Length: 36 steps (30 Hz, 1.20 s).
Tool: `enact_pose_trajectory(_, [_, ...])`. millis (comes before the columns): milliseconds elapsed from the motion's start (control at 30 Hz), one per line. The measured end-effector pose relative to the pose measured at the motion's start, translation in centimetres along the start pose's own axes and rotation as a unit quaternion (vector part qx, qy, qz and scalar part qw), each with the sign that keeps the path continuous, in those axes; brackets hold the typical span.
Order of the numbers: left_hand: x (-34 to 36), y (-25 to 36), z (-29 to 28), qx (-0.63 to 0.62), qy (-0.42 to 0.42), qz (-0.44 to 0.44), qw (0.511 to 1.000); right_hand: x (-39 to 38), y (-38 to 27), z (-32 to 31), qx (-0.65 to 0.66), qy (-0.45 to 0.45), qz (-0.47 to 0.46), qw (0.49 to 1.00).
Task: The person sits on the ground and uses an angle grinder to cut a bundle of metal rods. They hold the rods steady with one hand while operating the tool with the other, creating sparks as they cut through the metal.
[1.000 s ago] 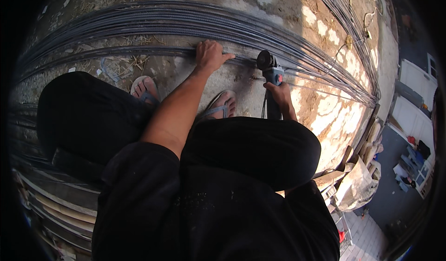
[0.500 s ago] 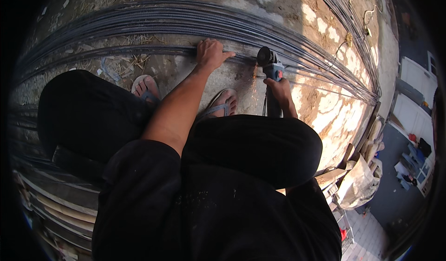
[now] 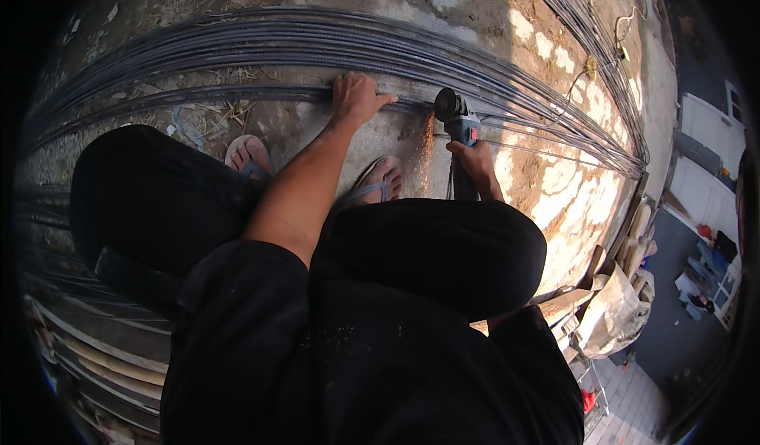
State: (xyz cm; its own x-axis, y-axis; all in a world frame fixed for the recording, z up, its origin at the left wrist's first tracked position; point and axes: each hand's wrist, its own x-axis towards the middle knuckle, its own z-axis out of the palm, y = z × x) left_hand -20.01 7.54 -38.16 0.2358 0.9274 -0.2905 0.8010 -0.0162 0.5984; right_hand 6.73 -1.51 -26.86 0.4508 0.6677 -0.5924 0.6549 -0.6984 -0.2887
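Note:
My right hand (image 3: 477, 165) is closed around an angle grinder (image 3: 461, 131) with a grey body and a red switch. The grinder's dark disc is at the rebar, and a stream of orange sparks (image 3: 427, 156) falls from it toward my foot. To the left, my left hand (image 3: 355, 98) is wrapped over a few thin steel rebars (image 3: 277, 93), its thumb pointing along them toward the disc. These rods lie just nearer to me than a larger bundle of rebar (image 3: 293, 37). The fingertips of my left hand are partly hidden.
My sandalled feet (image 3: 382, 177) rest on the ground close to the sparks. More rebar (image 3: 574, 17) runs down the far right, meeting the bundle's end. Straw and scraps (image 3: 190, 124) litter the left. Planks and a pale sheet (image 3: 613, 306) lie at the right.
The spark stream has become longer and brighter. The grinder's disc sits slightly lower and to the left in view. My left hand keeps its hold on the rods.

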Motion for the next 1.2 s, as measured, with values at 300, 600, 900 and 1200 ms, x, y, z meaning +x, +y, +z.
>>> enact_pose_trajectory(300, [0.3,0.3,0.0,-0.006,-0.011,-0.001,1.0,-0.3,0.3,-0.2,0.001,0.002,0.006,1.0])
enact_pose_trajectory(600, [-0.2,-0.4,-0.7,-0.003,-0.034,-0.006,0.999,-0.7,0.5,1.0,0.051,-0.026,0.005,0.998])
enact_pose_trajectory(900, [-2.0,0.1,-3.5,-0.064,0.151,-0.066,0.984,-4.1,1.2,-2.0,0.379,0.02,0.095,0.92])
enact_pose_trajectory(1200, [3.9,11.2,-24.9,-0.483,0.357,0.046,0.798,-1.2,-0.7,-11.1,0.482,0.117,0.036,0.867])
